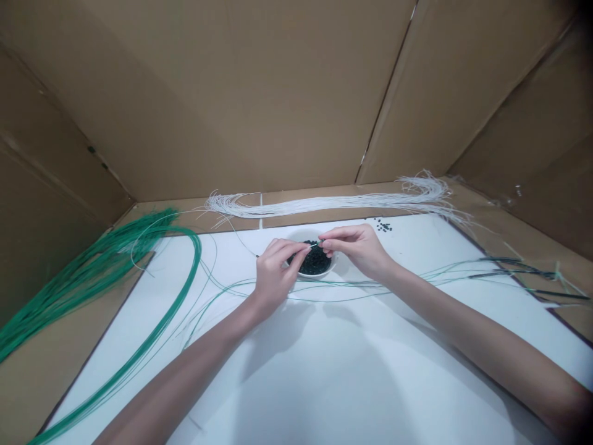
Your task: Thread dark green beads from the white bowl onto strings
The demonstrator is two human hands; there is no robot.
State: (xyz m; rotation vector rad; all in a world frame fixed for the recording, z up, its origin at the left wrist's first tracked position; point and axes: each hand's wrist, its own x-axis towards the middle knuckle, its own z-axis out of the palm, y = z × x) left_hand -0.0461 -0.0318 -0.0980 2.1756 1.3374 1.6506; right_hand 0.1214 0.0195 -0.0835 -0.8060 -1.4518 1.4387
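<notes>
A white bowl point(334, 271) filled with small black beads point(315, 262) stands on the white board, directly below both hands. My left hand point(274, 267) is closed in a pinch on a thin white cord point(241, 240), which trails away behind it to the left. A short length of the cord spans the gap between my fingertips. On the other side, my right hand point(359, 247) pinches a tiny dark bead at the cord's tip; the fingers partly hide it.
White cords point(319, 204) lie bundled along the back. Green cords point(185, 290) curve down the left side, and several cross the white board point(324, 371). Dark beaded strands point(509, 271) lie at right. Loose beads point(383, 226) are scattered behind my right hand. Cardboard walls point(231, 93) enclose the space.
</notes>
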